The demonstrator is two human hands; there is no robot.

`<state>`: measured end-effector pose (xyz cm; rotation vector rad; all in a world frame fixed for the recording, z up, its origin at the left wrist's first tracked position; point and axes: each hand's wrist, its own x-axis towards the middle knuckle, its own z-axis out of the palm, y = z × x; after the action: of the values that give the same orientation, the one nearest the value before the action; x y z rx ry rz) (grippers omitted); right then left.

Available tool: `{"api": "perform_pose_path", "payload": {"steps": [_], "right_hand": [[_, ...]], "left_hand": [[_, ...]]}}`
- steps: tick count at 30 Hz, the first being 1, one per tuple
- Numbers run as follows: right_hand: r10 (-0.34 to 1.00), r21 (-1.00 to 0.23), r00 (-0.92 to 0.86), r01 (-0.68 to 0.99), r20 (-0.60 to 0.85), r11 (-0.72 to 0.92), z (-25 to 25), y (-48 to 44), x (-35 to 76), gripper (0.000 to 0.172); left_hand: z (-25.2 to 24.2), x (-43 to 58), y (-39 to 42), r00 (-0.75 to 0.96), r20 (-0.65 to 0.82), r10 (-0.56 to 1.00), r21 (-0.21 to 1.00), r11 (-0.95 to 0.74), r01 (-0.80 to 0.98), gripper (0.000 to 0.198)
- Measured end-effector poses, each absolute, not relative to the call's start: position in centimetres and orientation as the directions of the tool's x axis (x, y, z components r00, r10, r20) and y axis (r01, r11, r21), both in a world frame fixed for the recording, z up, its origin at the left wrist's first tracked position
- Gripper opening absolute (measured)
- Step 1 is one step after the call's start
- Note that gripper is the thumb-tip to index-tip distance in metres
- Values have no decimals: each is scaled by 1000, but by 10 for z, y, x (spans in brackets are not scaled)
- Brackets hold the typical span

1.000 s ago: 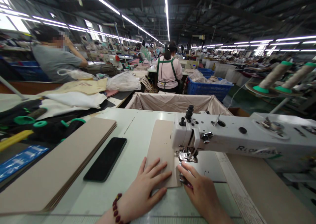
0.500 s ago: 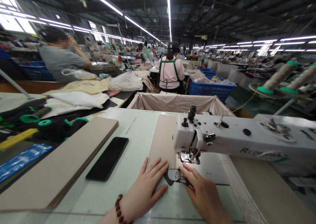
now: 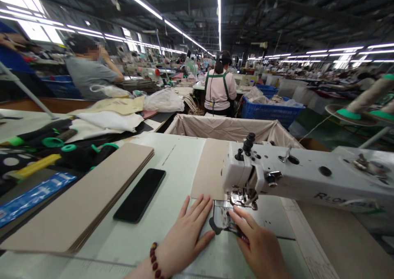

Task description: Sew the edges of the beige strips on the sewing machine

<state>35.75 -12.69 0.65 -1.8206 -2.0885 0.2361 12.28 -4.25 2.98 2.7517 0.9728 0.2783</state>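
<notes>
A beige panel [image 3: 207,170] lies flat on the pale sewing table, its right edge under the head of a white sewing machine [image 3: 243,172]. My left hand [image 3: 189,236], wearing a dark red bead bracelet [image 3: 154,260], rests flat with fingers spread, fingertips at the panel's near edge. My right hand [image 3: 260,242] is curled beside the metal guide [image 3: 224,219], fingertips just in front of the presser foot [image 3: 238,197]. Something dark and pinkish shows under its fingers, too covered to name. The right thumb is hidden.
A stack of beige panels [image 3: 80,197] and a black phone [image 3: 140,195] lie to the left, beside thread cones [image 3: 72,156]. Beyond the table stands a cloth-lined bin [image 3: 227,125]. Thread spools [image 3: 366,98] stand at right; co-workers sit farther back.
The beige panel has slid a little away from me, so its near edge now lies beyond my left fingertips. Both hands stay in nearly the same place. My view has turned slightly left.
</notes>
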Motion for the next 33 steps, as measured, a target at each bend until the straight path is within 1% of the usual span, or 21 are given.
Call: {"api": "perform_pose_path", "payload": {"steps": [11, 17, 24, 28, 30, 33], "right_hand": [[988, -361, -93, 923, 120, 131, 7, -128, 357, 67], [986, -377, -70, 918, 153, 124, 6, -128, 356, 70], [987, -393, -35, 915, 157, 95, 16, -129, 353, 67], [986, -386, -13, 919, 167, 78, 21, -131, 352, 63], [985, -385, -8, 920, 171, 74, 23, -131, 351, 62], [985, -383, -4, 921, 175, 72, 25, -132, 350, 61]], "left_hand": [[27, 123, -43, 757, 148, 637, 222, -767, 602, 65], [27, 124, -44, 748, 164, 643, 226, -763, 606, 66], [20, 125, -44, 744, 185, 642, 193, -766, 614, 67], [19, 124, -44, 754, 159, 637, 160, -770, 617, 66], [20, 127, -37, 768, 151, 622, 161, -782, 602, 67], [22, 139, -16, 774, 188, 605, 179, -796, 579, 65]]}}
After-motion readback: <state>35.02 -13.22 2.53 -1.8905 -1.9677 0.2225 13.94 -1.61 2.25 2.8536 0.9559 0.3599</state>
